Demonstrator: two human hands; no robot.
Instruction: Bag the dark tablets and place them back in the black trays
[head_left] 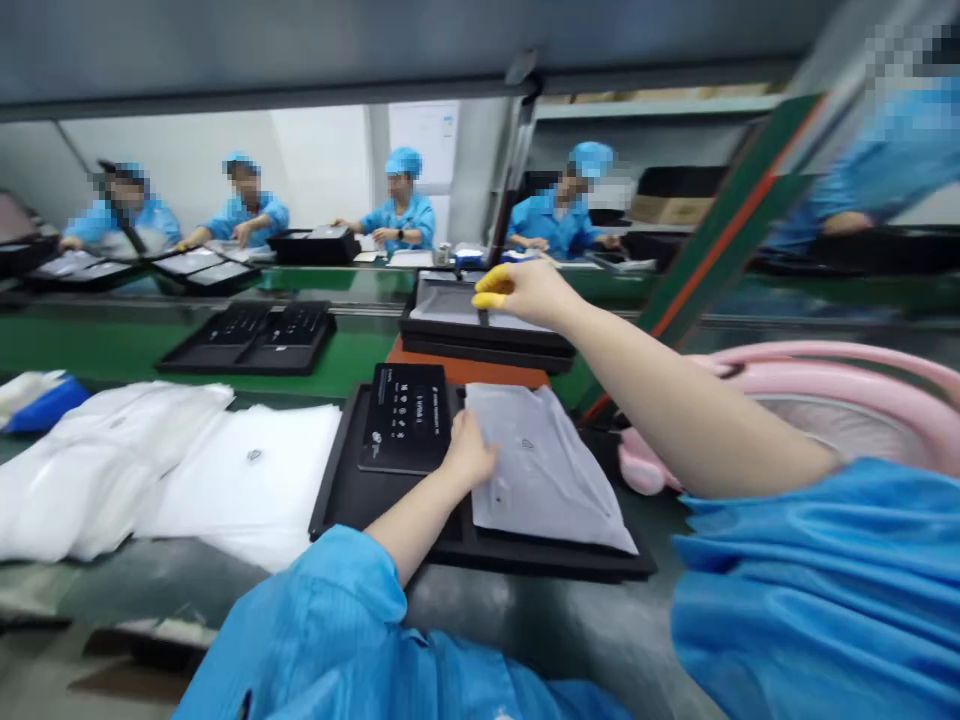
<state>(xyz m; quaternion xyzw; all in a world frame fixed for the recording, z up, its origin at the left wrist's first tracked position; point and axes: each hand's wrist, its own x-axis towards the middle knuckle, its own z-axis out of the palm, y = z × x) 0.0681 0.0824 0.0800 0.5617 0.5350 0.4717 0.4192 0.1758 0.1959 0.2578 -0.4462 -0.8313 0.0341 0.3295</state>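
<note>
My left hand (469,450) rests on a black tray (352,495) in front of me, its fingers on the edge of a white plastic bag (540,470) that lies in the tray, right beside a black printed card (405,415). My right hand (521,290), with yellow finger cots on its fingertips, reaches forward over a stack of black trays (487,335) on the conveyor and pinches a small dark strip at the edge of the grey sheet on top.
White foam bags (150,465) lie piled at my left. A pink fan (810,400) stands at my right. Another black tray (251,340) sits on the green conveyor (90,345). Several people in blue coats work across the line.
</note>
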